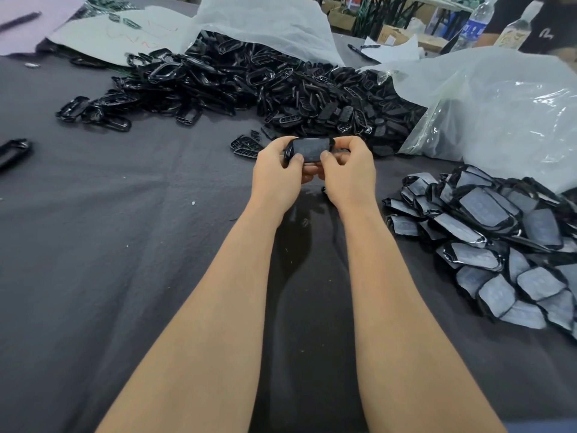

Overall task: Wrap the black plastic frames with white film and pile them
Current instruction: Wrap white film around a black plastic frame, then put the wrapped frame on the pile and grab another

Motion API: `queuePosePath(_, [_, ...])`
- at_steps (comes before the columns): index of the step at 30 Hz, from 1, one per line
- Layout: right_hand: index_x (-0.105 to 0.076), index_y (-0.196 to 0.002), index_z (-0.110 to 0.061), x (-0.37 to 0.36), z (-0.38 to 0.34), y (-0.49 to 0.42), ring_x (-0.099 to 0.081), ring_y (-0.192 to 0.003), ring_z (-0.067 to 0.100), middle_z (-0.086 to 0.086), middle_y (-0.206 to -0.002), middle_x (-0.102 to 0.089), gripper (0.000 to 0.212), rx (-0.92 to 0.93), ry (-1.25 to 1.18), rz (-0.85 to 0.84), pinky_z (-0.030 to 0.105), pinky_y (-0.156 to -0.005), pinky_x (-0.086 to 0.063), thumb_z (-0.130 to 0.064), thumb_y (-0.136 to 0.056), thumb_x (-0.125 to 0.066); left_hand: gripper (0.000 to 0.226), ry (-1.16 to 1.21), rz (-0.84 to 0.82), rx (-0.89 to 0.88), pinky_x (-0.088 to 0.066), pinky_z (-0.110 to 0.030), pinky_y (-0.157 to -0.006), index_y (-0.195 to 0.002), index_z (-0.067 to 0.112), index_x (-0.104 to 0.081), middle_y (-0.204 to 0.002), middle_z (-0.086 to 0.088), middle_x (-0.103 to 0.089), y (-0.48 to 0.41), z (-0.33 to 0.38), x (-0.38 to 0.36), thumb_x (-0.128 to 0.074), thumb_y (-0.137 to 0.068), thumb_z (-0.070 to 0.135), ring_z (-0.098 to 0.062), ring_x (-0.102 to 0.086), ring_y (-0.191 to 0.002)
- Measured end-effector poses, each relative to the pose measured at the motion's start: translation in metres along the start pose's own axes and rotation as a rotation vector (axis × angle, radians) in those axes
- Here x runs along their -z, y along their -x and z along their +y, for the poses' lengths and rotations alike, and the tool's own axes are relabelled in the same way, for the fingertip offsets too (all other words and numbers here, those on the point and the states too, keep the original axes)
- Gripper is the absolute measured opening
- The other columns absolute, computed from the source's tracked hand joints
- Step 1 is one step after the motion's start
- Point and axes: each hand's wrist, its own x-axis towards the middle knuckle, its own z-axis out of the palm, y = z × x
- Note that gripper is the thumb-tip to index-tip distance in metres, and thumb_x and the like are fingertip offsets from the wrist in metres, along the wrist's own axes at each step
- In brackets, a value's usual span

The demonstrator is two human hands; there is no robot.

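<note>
Black frame [310, 149] gripped by both left hand [276, 175] and right hand [348, 173], film on; wrapped pile [487, 242] sizeable, unwrapped heap [249, 85] bigger.

Glossy black plastic frames [237, 85] on matt grey cloth [125, 245]; crinkled translucent plastic bags [499, 98].

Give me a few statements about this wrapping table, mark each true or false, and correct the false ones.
1. The left hand and the right hand hold one frame between them. True.
2. The pile of wrapped frames lies on the person's left. False: it lies on the right.
3. A heap of bare black frames lies beyond the hands. True.
4. The table's cloth is red. False: it is dark grey.
</note>
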Motion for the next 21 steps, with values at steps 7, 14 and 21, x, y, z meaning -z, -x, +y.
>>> queuePosePath(7, [-0.053,-0.107,-0.015,0.008,-0.006,0.003,-0.065,-0.090,0.021,0.007,-0.094,-0.067,0.018,0.005,0.014,-0.045,0.040,-0.090,-0.052,-0.010,-0.090,-0.059,0.028,0.013,0.038,0.002,-0.056,-0.019,-0.066,-0.120,0.013,-0.054,-0.099,-0.009,-0.068,0.006,0.006,-0.004,-0.044,-0.097,0.000,-0.005,-0.066,-0.068])
queuePosePath(14, [-0.053,-0.118,-0.013,0.051,-0.011,0.005,-0.066,-0.093,0.026,0.009,-0.094,-0.067,0.031,-0.039,-0.074,0.156,0.045,-0.092,-0.051,-0.004,-0.089,-0.057,0.017,-0.170,0.011,-0.131,-0.057,-0.038,-0.078,-0.106,0.021,-0.045,-0.092,-0.003,-0.064,0.018,0.026,-0.052,-0.055,-0.094,0.017,-0.018,-0.066,-0.081])
queuePosePath(21, [-0.060,-0.115,-0.010,0.128,0.013,0.016,-0.061,-0.092,0.019,0.006,-0.102,-0.068,0.023,-0.010,0.214,0.520,0.015,-0.073,-0.035,-0.019,-0.095,-0.052,0.023,-0.388,-0.167,-0.244,-0.036,-0.022,-0.071,-0.118,0.011,-0.055,-0.105,-0.003,-0.062,0.042,0.036,-0.132,-0.052,-0.097,0.019,-0.019,-0.055,-0.090])
